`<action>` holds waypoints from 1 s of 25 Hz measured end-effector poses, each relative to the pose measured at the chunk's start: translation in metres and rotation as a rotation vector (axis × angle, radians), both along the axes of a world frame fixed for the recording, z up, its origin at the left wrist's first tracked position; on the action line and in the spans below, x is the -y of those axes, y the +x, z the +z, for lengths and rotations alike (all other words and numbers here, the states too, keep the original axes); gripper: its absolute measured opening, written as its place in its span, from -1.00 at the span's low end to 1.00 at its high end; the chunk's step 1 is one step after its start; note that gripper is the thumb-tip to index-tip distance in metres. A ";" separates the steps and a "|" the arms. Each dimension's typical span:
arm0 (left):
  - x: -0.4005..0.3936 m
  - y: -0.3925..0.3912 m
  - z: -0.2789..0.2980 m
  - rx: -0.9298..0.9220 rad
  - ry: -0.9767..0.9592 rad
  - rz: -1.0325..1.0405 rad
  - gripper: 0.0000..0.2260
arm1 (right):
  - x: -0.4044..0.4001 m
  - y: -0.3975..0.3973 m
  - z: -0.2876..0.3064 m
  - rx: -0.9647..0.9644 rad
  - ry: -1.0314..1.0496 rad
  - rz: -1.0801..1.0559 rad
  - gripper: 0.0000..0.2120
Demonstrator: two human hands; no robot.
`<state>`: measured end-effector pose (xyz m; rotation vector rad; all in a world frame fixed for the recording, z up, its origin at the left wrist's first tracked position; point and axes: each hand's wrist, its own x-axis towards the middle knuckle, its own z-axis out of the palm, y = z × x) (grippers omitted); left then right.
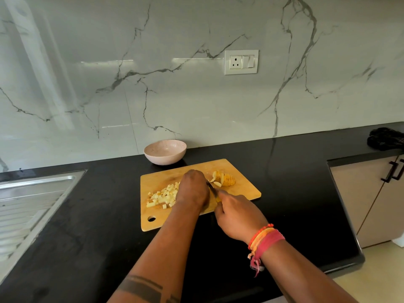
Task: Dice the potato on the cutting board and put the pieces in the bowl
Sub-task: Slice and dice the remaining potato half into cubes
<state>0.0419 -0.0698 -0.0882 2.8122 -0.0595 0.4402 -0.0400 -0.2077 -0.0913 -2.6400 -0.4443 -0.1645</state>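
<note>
Marble-patterned wall (153, 84) rises behind a black desk (87, 237), with a socket and switch plate (241, 62) set into it to the right of centre. On the desk lies a wooden cutting board (240, 191), its hanging hole at the near left corner. Just beyond the board's far edge stands a pale pink bowl (165, 152), and nothing shows inside it. At the far left of the desk I can see the ribbed steel drainer of a sink (32, 200). A dark bundle of cloth (385, 138) lies at the far right, above a cabinet with black handles (393, 171).

My left hand (192, 189) is pressed down on the middle of the board, fingers curled under; what they pin is hidden beneath the hand, so I cannot tell how tightly they close. My right hand (238, 215) is wrapped around the handle of a knife (211, 189), fingers closed on it, forefinger stretched toward the blade. The dark blade runs up to the right side of my left hand.

A heap of diced potato pieces (162, 196) lies on the left part of the board, touching my left hand. On the far right part of the board sits the rest of the potato (227, 179), skin on, cut into slices that lean together, with two loose slices just beside it. Red and orange threads (263, 239) are tied around my right wrist.
</note>
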 end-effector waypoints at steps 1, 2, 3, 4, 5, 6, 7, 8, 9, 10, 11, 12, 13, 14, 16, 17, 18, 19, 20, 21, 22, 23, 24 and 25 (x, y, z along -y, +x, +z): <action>0.000 0.000 0.000 -0.005 -0.002 0.003 -0.82 | -0.002 0.003 0.001 -0.002 -0.006 0.003 -0.52; 0.001 0.000 -0.001 -0.006 -0.004 0.006 -0.82 | -0.003 0.004 0.000 -0.001 -0.018 0.004 -0.51; 0.001 0.000 -0.001 -0.003 -0.005 0.008 -0.82 | -0.002 0.002 -0.001 -0.004 -0.033 0.008 -0.51; 0.001 0.000 -0.002 0.002 -0.008 0.010 -0.82 | 0.000 -0.003 -0.003 -0.010 -0.043 0.011 -0.51; 0.002 0.000 -0.002 0.003 -0.012 0.012 -0.83 | 0.005 -0.009 -0.005 -0.010 -0.051 0.009 -0.51; 0.002 0.000 -0.003 0.006 -0.023 0.014 -0.83 | 0.010 -0.016 -0.007 -0.001 -0.052 0.000 -0.51; 0.002 0.000 -0.004 0.010 -0.042 0.014 -0.83 | 0.015 -0.022 -0.009 0.012 -0.046 -0.019 -0.51; 0.002 0.000 -0.004 0.013 -0.068 0.012 -0.82 | 0.019 -0.027 -0.010 0.022 -0.031 -0.044 -0.51; 0.003 0.000 -0.004 0.015 -0.096 0.009 -0.80 | 0.023 -0.030 -0.010 0.029 -0.006 -0.067 -0.52; 0.003 -0.001 -0.003 0.018 -0.123 0.004 -0.78 | 0.024 -0.031 -0.009 0.034 0.018 -0.083 -0.52; 0.003 -0.001 -0.002 0.023 -0.144 0.001 -0.76 | 0.025 -0.030 -0.009 0.037 0.035 -0.096 -0.53; 0.003 -0.001 -0.001 0.029 -0.153 -0.001 -0.74 | 0.027 -0.027 -0.008 0.037 0.049 -0.109 -0.53; 0.002 -0.002 0.000 0.035 -0.165 -0.003 -0.74 | 0.028 -0.024 -0.007 0.036 0.059 -0.123 -0.53; 0.002 -0.001 0.001 0.038 -0.187 -0.006 -0.74 | 0.029 -0.021 -0.006 0.031 0.063 -0.136 -0.52; -0.001 -0.001 0.003 0.041 -0.240 -0.010 -0.76 | 0.024 -0.017 -0.004 0.014 0.041 -0.134 -0.52; -0.002 -0.002 0.005 0.046 -0.268 -0.006 -0.76 | 0.019 -0.017 -0.004 0.010 0.024 -0.114 -0.51; -0.004 -0.002 0.006 0.059 -0.302 0.000 -0.75 | 0.013 -0.016 -0.004 0.009 0.009 -0.089 -0.49; -0.006 -0.002 0.007 0.078 -0.340 0.006 -0.75 | 0.006 -0.013 -0.004 0.007 -0.002 -0.066 -0.49; -0.008 -0.002 0.007 0.088 -0.377 0.014 -0.74 | 0.000 -0.009 -0.004 0.001 -0.010 -0.047 -0.51; -0.010 -0.003 0.009 0.088 -0.414 0.021 -0.74 | -0.005 -0.003 -0.003 -0.004 -0.015 -0.037 -0.55; -0.011 -0.003 0.009 0.084 -0.445 0.026 -0.74 | -0.011 0.003 -0.003 -0.009 -0.019 -0.033 -0.61; -0.013 -0.002 0.009 0.087 -0.474 0.029 -0.75 | -0.016 0.008 -0.003 -0.016 -0.021 -0.022 -0.66; -0.016 -0.002 0.009 0.099 -0.500 0.035 -0.75 | -0.022 0.011 -0.002 -0.024 -0.020 -0.001 -0.68; -0.017 -0.002 0.010 0.117 -0.528 0.041 -0.76 | -0.025 0.012 -0.002 -0.029 -0.015 0.021 -0.68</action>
